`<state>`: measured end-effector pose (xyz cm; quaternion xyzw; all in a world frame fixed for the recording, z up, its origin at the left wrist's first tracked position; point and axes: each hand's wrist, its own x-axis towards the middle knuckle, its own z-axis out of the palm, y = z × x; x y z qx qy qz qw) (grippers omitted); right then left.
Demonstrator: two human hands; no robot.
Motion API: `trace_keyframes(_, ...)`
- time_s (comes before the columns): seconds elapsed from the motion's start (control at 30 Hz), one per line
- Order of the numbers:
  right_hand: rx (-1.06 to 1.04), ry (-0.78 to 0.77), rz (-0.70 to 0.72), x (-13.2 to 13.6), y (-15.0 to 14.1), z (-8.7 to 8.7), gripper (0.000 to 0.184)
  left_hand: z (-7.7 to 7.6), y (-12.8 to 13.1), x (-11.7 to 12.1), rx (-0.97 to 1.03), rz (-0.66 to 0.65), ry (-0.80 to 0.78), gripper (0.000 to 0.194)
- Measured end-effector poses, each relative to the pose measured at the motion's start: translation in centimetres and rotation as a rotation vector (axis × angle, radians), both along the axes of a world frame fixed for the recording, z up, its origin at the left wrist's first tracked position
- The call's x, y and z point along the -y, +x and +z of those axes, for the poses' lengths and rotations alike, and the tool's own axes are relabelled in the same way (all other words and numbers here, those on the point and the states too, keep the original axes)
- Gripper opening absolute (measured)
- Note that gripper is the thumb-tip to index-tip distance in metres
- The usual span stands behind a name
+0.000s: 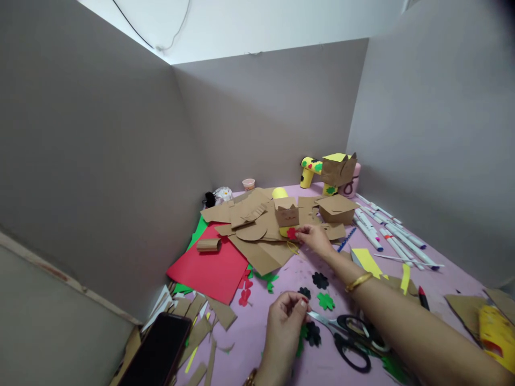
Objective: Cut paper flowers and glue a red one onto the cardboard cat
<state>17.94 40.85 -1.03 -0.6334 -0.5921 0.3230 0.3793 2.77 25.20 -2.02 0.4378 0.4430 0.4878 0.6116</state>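
My right hand [314,239] reaches forward, thumb and fingers closed on a red paper flower [291,233]. The flower is against the yellow lower part of a small cardboard cat figure [287,215] with pointed ears; whether it is stuck there I cannot tell. Nearer to me, my left hand [282,326] is closed in a pinch. A small red spot shows at its fingertips, too small to name. Beside those fingertips lie the blades of black-handled scissors [341,328]. Black flower cut-outs [321,280] and a green one [325,301] lie between my hands.
Cardboard pieces [257,256] and a red sheet [211,268] cover the left and middle. A phone [156,348] lies at front left. Several white markers [406,241] lie at right. A cardboard box [337,208] and a yellow spotted figure [311,167] stand behind. Grey panels [265,107] enclose the table.
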Motion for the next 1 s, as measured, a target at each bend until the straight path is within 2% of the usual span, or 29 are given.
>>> trace_keyframes(0.13,0.025,-0.024,-0.003,-1.0,0.0,-0.1,0.027,0.4,0.0,0.0,0.033,-0.017,-0.033,0.029)
trace_keyframes(0.33,-0.008,-0.036,-0.006,-1.0,-0.2,-0.4,0.027,1.0,0.0,0.3,0.036,-0.036,-0.055,0.030)
trace_keyframes(0.7,-0.157,-0.023,0.001,-0.8,-0.1,-0.7,0.028,0.5,-0.1,0.0,0.039,-0.023,-0.046,0.030)
trace_keyframes(0.8,-0.214,-0.059,0.046,0.6,-0.1,0.0,0.027,0.6,-0.3,-0.1,0.010,0.015,-0.010,0.026)
trace_keyframes(0.9,-0.286,-0.095,0.123,3.6,-0.4,0.9,0.021,0.9,-0.6,-0.1,-0.031,0.124,0.045,0.020)
trace_keyframes(1.0,-0.385,-0.121,0.215,7.6,-1.2,1.7,0.015,1.2,-0.9,-0.2,-0.009,0.220,0.062,0.034)
